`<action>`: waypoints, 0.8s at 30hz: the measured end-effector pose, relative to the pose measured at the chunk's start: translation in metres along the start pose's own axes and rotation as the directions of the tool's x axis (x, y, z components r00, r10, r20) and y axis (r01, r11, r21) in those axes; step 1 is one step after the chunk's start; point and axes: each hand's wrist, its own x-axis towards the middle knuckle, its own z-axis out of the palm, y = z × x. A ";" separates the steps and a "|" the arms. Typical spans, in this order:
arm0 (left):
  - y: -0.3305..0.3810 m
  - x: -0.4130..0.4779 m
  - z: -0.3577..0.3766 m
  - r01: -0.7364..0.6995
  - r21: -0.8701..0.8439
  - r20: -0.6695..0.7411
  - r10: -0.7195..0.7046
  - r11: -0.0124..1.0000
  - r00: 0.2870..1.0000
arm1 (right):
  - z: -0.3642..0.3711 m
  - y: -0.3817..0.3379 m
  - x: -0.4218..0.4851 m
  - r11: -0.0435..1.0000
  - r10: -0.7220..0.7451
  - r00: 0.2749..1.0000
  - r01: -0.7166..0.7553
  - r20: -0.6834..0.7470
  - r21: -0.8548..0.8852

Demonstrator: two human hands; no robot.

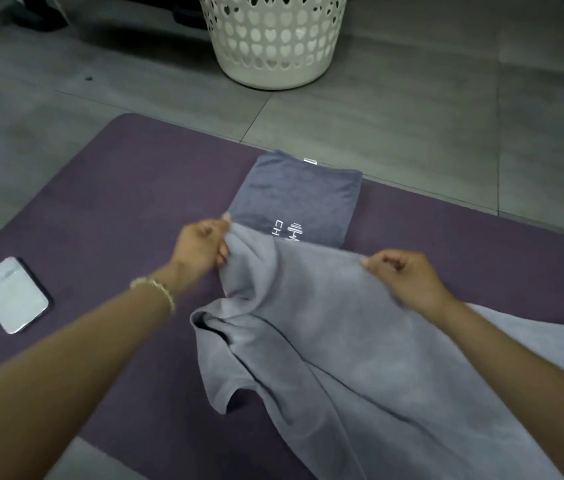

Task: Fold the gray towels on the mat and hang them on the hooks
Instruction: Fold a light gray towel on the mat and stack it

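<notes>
While both arms are reaching out over the purple mat (pixel 117 202), the left hand (pixel 201 247) is pinching the far edge of the loose gray towel (pixel 342 341) at about nine o'clock from the middle of the view, its fingers curled tight around a bunched corner of cloth. The right hand (pixel 401 277) is gripping the same edge at about four o'clock, knuckles up and fingers closed over the fabric. Between the two hands the edge is stretching across, and the rest of the towel is trailing in folds and creases toward five o'clock. A bracelet (pixel 156 289) is sitting on the left wrist. Just beyond the held edge, at twelve o'clock from the hands, a folded towel (pixel 294 199) is lying flat on the mat, darker gray with white lettering near its close end, which the held edge is partly covering. A phone (pixel 12 294) is lying back-up on the mat at nine o'clock, well apart from the towels. A white laundry basket (pixel 273 39) is standing on the gray floor (pixel 412 116) at twelve o'clock, beyond the mat.
</notes>
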 end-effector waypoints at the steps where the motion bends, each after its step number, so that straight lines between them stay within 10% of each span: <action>1: 0.013 0.014 -0.009 -0.024 -0.022 -0.044 0.023 0.999 0.999 | -0.008 -0.009 0.012 1.000 -0.027 0.998 0.027 -0.065 -0.001; 7: 0.052 0.056 0.009 -0.039 -0.148 -0.040 0.034 0.988 0.999 | -0.021 -0.033 0.074 0.993 -0.022 0.974 -0.006 -0.226 -0.121; 13: -0.008 0.036 0.014 0.021 0.250 0.047 -0.034 0.968 0.998 | -0.005 -0.024 0.080 0.922 0.036 0.946 -0.156 -0.321 -0.355; 19: -0.093 -0.030 -0.040 0.113 0.427 0.158 -0.197 0.897 0.968 | 0.088 -0.024 0.003 0.994 0.033 0.998 -0.028 0.047 -0.106; 24: -0.109 -0.086 -0.045 0.323 0.424 0.244 -0.450 0.846 0.859 | 0.157 -0.029 -0.053 0.979 0.190 0.903 -0.146 0.385 -0.141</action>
